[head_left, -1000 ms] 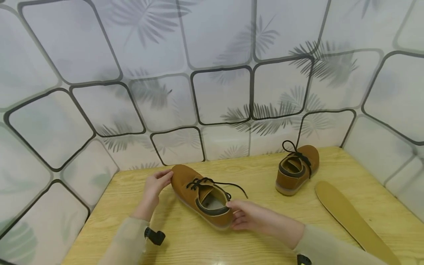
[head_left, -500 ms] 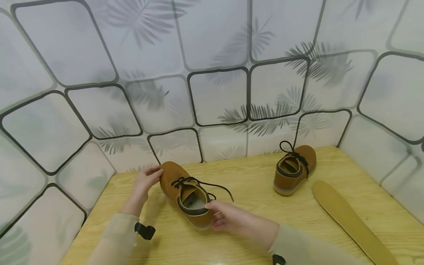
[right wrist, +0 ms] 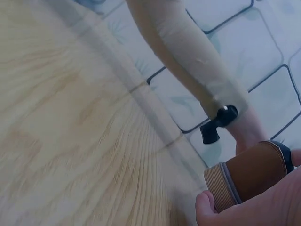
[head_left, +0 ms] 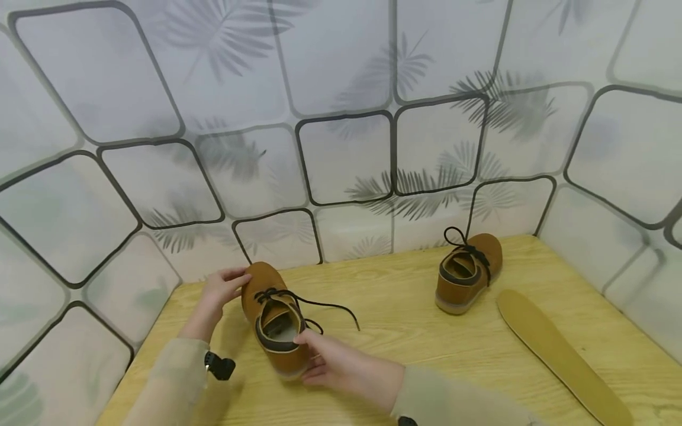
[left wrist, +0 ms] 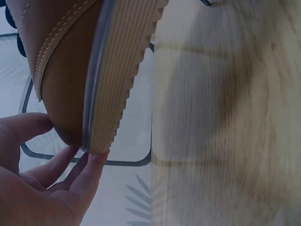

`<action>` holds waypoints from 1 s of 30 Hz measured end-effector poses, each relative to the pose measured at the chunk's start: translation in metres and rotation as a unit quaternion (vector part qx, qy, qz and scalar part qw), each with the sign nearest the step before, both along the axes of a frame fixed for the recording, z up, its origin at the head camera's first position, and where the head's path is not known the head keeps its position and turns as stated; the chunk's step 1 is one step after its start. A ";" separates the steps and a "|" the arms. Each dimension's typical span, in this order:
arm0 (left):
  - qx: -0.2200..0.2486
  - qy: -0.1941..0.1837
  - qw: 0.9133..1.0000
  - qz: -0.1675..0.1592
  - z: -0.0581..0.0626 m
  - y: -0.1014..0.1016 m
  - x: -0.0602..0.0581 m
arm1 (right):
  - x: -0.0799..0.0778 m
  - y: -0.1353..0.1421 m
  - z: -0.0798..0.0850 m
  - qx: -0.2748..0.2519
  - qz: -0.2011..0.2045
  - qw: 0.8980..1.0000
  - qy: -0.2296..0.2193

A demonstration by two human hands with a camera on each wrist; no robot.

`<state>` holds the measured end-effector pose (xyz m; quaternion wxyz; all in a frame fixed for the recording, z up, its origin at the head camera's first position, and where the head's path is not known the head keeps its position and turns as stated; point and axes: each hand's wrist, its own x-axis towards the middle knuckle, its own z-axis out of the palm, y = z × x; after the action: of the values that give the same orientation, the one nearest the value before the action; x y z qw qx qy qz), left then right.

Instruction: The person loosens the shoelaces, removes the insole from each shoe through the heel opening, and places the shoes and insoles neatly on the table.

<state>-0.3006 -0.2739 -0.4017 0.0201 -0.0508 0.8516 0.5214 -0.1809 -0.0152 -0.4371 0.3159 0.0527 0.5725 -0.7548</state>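
A brown lace-up shoe (head_left: 288, 355) with black laces is between my two hands at the left of the table. My left hand (head_left: 215, 299) grips its toe; in the left wrist view the thumb lies against the upper and the fingertips touch the sole's front end. The ridged sole (left wrist: 123, 70) stands apart from the table top there. At the heel, my right hand (head_left: 341, 367) holds on, its thumb at the padded collar and other fingers low by the sole, as the right wrist view shows. One loose lace (head_left: 330, 306) trails off to the right.
A second brown shoe (head_left: 450, 291), its lace looped, stands at the back right of the wooden table (head_left: 394, 307). In front of it lies a long tan insole (head_left: 559, 352). A patterned sheet (head_left: 346, 160) walls the back and sides.
Both hands have carried the shoe leftward. Its heel has swung further left, so the shoe points more toward the back wall. The other shoe and the insole lie as before.
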 end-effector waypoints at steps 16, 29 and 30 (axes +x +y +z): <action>-0.049 -0.015 0.998 -0.024 -0.010 -0.011 -0.013 | 0.001 -0.052 0.006 -0.035 -0.073 0.995 -0.060; -0.037 -0.035 0.997 -0.062 -0.030 -0.021 -0.015 | -0.001 -0.069 -0.001 0.015 -0.081 0.995 -0.061; -0.035 -0.033 0.997 -0.062 -0.030 -0.021 -0.015 | -0.002 -0.069 -0.001 0.032 -0.072 0.995 -0.053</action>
<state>-0.3159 -0.2945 -0.4313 0.0790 -0.0156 0.8699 0.4867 -0.1828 -0.0839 -0.4380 0.2886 0.1443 0.5737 -0.7528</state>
